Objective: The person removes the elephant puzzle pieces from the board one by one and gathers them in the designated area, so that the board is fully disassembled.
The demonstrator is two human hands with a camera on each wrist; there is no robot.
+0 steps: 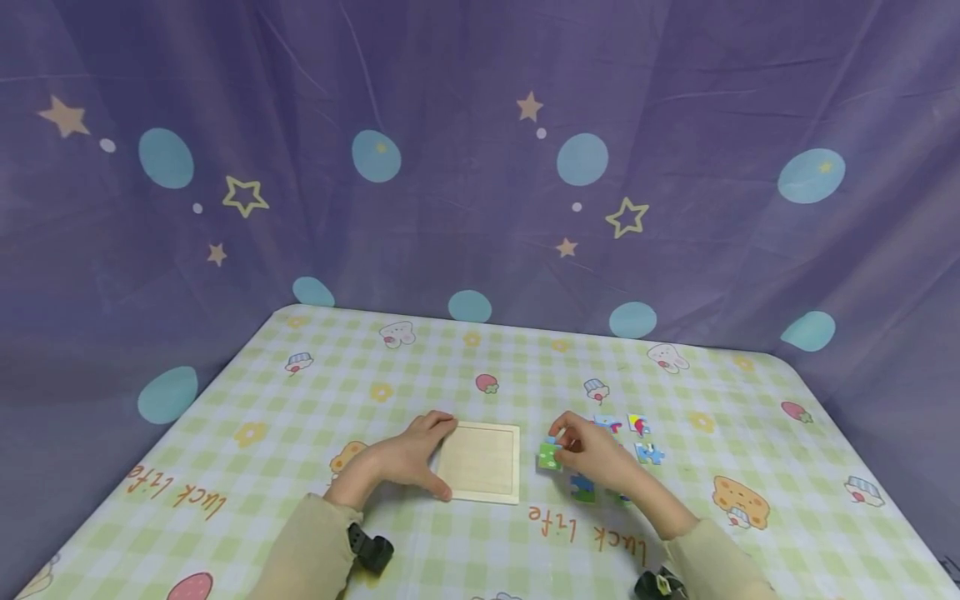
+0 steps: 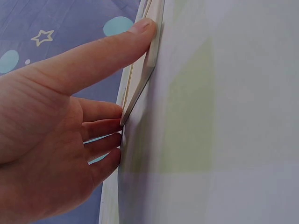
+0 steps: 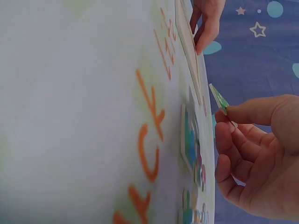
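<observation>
A square, shallow wooden puzzle tray (image 1: 516, 463) lies flat on the table, its inside bare. My left hand (image 1: 408, 454) holds its left side, thumb at the near corner and fingers at the far one; in the left wrist view the thumb presses on the tray edge (image 2: 148, 63). To the right of the tray, my right hand (image 1: 597, 457) pinches a green jigsaw piece (image 1: 548, 457) between thumb and fingers. The right wrist view shows this piece (image 3: 218, 98) tilted and raised off the tabletop. Some loose pieces are partly hidden behind the right hand.
Several loose jigsaw pieces lie around the right hand, among them a blue one (image 1: 649, 453), a red-and-yellow one (image 1: 638, 424) and a blue-green one (image 1: 582, 489). A checked cloth (image 1: 300, 442) covers the table. Behind it hangs a purple curtain (image 1: 465, 225).
</observation>
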